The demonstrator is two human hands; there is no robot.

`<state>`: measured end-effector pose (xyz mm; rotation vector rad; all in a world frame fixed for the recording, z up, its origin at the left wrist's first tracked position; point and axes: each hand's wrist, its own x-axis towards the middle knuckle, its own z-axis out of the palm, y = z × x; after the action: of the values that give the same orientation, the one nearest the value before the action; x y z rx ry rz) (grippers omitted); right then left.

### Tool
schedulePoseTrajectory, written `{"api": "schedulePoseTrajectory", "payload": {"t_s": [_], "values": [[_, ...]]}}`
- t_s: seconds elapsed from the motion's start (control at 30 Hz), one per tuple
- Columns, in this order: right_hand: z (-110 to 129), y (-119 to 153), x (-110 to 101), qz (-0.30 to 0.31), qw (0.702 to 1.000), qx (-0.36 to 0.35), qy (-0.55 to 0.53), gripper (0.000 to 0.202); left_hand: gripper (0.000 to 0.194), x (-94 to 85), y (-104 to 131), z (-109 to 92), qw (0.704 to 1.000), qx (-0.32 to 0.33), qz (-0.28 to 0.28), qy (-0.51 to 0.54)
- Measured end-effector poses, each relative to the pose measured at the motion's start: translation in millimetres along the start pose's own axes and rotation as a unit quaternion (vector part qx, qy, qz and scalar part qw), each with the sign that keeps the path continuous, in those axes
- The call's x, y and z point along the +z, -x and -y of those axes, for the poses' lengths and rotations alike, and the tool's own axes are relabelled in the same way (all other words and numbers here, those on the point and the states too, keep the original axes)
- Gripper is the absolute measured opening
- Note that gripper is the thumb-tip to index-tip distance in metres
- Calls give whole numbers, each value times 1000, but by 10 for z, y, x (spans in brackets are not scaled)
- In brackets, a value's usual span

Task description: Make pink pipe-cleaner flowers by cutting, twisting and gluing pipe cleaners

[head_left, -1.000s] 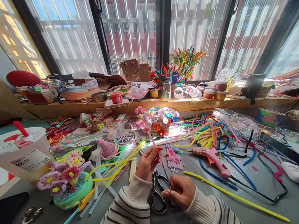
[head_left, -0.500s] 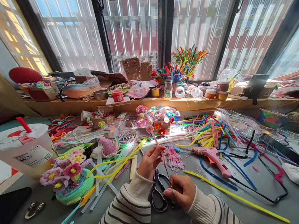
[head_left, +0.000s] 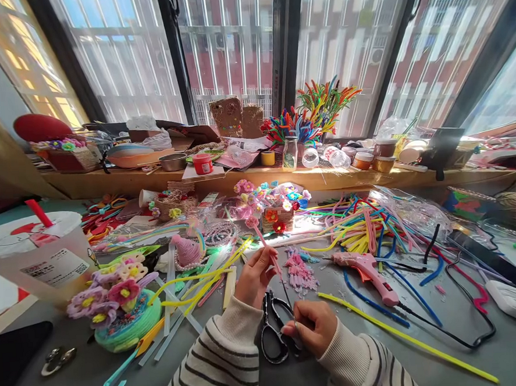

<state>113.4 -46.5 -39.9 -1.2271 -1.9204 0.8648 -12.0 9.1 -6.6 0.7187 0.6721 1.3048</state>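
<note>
A pink pipe cleaner (head_left: pixel 260 237) with a small curled pink tip is pinched between the thumb and fingers of my left hand (head_left: pixel 258 275). Below that grip it runs down to a thin dark wire (head_left: pixel 287 295), whose lower part is closed in my right hand (head_left: pixel 315 327). Where the wire and the pipe cleaner meet is too small to make out exactly. Beneath and between my hands lie black-handled scissors (head_left: pixel 273 343), partly covered by my right hand. A pile of pink fuzzy clippings (head_left: pixel 298 270) sits just beyond the right hand.
To the right rests a pink glue gun (head_left: pixel 368 273) with its black cord, near a yellow pipe cleaner (head_left: pixel 406 335). At left are a drink cup (head_left: pixel 54 258) and a green flower-topped piece (head_left: pixel 130 323). Loose pipe cleaners (head_left: pixel 360 227) and a flower basket (head_left: pixel 279 218) lie farther back.
The curled tip of the pink pipe cleaner has tilted slightly left. My left hand has shifted a little left, while both hands keep their grips.
</note>
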Motion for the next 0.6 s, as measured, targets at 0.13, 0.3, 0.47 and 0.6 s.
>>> {"api": "schedulePoseTrajectory", "payload": {"t_s": [0.13,0.3,0.47,0.6], "values": [[53,34,-1,20,1000,-4,-16,49,15,1,6,8,998,-17,52,-20],[62,55,5,15,1000,-13,-23,51,16,12,19,21,994,-36,92,-53],[15,23,12,-21,1000,-19,6,48,16,31,28,9,996,-23,71,-49],[-29,-15,13,-15,1000,-21,-1,46,15,19,17,9,998,-2,46,-34]]}}
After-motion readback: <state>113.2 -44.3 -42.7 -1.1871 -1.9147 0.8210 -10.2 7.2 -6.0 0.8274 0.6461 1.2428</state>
